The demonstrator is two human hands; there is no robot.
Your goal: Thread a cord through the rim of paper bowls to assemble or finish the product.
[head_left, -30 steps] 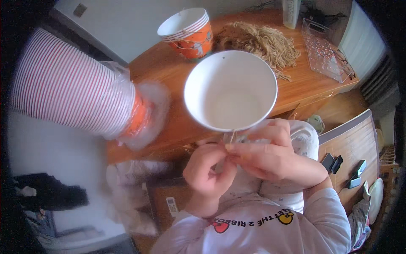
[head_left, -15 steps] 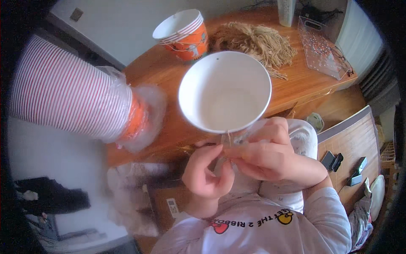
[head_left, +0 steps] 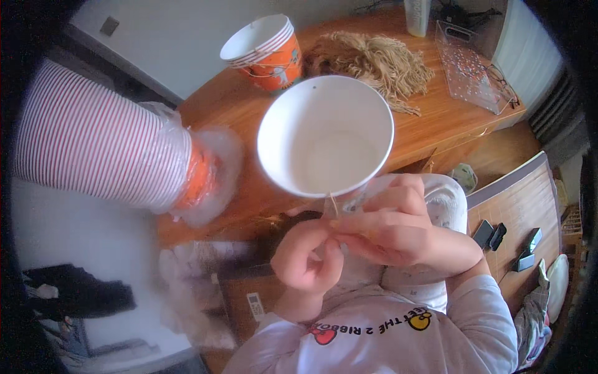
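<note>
A white-lined paper bucket point(head_left: 283, 146) stands at the desk's near side with its open top toward me; a small hole shows near its far rim. From its near rim hangs a thin tan string point(head_left: 334, 204). My left hand point(head_left: 306, 252) and my right hand point(head_left: 395, 227) meet just below that rim, thumbs and fingertips pinched together on the string. The right fingers cover its lower end, so a knot or loop there cannot be made out.
On the wooden desk point(head_left: 212, 103) stand nested orange buckets point(head_left: 274, 65) with string handles, beside a bundle of tan strings point(head_left: 389, 65). A tall plastic-wrapped bucket stack point(head_left: 103, 134) leans in from the left. A clear tray point(head_left: 467, 75) lies far right, near a cup point(head_left: 417, 15).
My left fingertips have closed in against the right ones, and more of the string shows under the rim. The bucket appears slightly further left in view.
</note>
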